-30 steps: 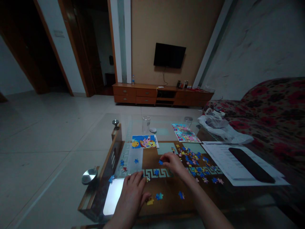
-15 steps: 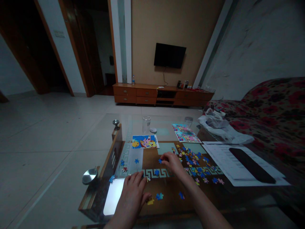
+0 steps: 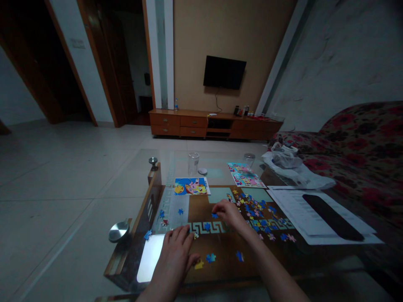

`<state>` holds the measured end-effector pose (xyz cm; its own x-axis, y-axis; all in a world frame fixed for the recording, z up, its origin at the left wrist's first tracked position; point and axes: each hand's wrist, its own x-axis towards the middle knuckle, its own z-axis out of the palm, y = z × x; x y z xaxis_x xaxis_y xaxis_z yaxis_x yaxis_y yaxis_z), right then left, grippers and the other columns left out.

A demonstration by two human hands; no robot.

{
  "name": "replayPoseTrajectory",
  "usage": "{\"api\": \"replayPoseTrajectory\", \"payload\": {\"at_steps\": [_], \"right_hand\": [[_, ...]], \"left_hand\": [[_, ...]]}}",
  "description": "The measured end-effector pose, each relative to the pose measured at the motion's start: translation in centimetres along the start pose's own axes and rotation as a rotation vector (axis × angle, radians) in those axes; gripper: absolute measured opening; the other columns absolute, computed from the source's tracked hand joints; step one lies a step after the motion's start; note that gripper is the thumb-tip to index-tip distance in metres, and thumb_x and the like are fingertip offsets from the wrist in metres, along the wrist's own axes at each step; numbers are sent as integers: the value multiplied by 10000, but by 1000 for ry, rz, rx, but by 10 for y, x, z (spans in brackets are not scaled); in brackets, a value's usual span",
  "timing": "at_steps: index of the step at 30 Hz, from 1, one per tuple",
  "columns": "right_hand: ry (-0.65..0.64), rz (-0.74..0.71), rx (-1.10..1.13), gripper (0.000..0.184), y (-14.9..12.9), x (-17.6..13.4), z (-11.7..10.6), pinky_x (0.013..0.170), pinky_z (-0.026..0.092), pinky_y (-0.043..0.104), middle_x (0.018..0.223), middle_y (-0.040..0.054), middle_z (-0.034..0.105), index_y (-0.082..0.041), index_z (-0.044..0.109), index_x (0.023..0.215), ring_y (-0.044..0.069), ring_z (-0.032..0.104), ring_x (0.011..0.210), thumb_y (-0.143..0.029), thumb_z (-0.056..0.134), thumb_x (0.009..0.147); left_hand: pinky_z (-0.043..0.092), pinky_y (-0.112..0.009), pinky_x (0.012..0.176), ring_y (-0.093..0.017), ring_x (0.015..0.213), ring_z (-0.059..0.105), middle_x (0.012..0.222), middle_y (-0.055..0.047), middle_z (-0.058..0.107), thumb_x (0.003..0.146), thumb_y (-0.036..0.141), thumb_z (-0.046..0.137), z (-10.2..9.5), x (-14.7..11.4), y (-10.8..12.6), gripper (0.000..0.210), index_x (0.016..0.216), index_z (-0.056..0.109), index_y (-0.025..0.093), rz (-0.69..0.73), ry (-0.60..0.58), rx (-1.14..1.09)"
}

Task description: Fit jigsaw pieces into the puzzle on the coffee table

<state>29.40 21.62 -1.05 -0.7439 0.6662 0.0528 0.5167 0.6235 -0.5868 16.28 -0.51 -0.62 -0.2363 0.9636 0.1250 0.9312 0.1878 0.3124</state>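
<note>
Over the middle of the glass table, my right hand [image 3: 227, 211] has its fingers closed on a small blue jigsaw piece [image 3: 215, 216], mostly covered by the fingertips. My left hand [image 3: 180, 247] lies palm down near the front edge, fingers spread. Close to its thumb are a yellow jigsaw piece [image 3: 199, 264] and a blue-green one [image 3: 210, 258]. Another blue piece [image 3: 207, 227] lies between the hands. To the right is a loose heap of mixed jigsaw pieces [image 3: 254, 206]. Beyond the hands lies a cartoon picture card [image 3: 192, 186].
A second picture card [image 3: 247, 175], a glass jar [image 3: 193, 164], its lid [image 3: 202, 171] and another jar [image 3: 248, 159] are farther back. Papers [image 3: 317, 222] with a black case [image 3: 332, 218] and a plastic bag [image 3: 296, 170] lie right. A bright white panel [image 3: 150, 258] is beside my left hand.
My right hand has shifted slightly to the right and nearer me, and the blue jigsaw piece at its fingertips has moved with it. My left hand stays in place.
</note>
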Motion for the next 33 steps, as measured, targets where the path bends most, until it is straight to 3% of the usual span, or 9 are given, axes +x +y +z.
{"api": "replayPoseTrajectory", "payload": {"at_steps": [6,10,15,21,27,33], "right_hand": [[11,8,9,145,-6,-5,-1,762,445,285,868,74,694,-158,710,844,197,615,826,-130,612,741],[-33,20,-25,101,-9,-8,-5,713,433,268,805,64,691,-156,709,771,195,616,778,-132,643,699],[-93,29,-4,163,-2,-16,-20,681,425,258,778,56,715,-162,720,752,189,625,737,-103,577,701],[-31,83,-48,199,14,-30,-34,706,429,274,821,68,712,-155,714,790,198,623,769,-99,537,720],[-28,38,-65,115,3,-34,-26,742,430,279,845,65,695,-159,700,810,200,615,813,-174,593,773],[-53,32,-114,129,-7,-29,-16,786,416,267,914,69,675,-160,700,834,191,591,873,-113,648,725]], "left_hand": [[396,-461,1024,-262,1230,510,1338,-68,574,832,270,656,2,0,0,345,1175,620,248,-4,6,-11],[395,-457,1023,-264,1228,509,1332,-70,578,829,271,662,1,0,0,359,1183,614,240,-7,10,-8],[399,-450,1011,-262,1226,507,1330,-72,577,836,263,653,-1,0,0,346,1178,611,233,5,-3,-11],[415,-447,993,-261,1197,525,1306,-80,589,832,237,654,4,-2,-2,353,1181,606,228,22,68,-4],[467,-444,959,-271,1163,556,1291,-110,594,834,227,646,7,-1,-5,337,1168,618,190,53,141,-10],[471,-464,946,-271,1157,566,1209,-73,657,854,215,620,2,0,-2,230,1080,660,215,109,106,-10]]}}
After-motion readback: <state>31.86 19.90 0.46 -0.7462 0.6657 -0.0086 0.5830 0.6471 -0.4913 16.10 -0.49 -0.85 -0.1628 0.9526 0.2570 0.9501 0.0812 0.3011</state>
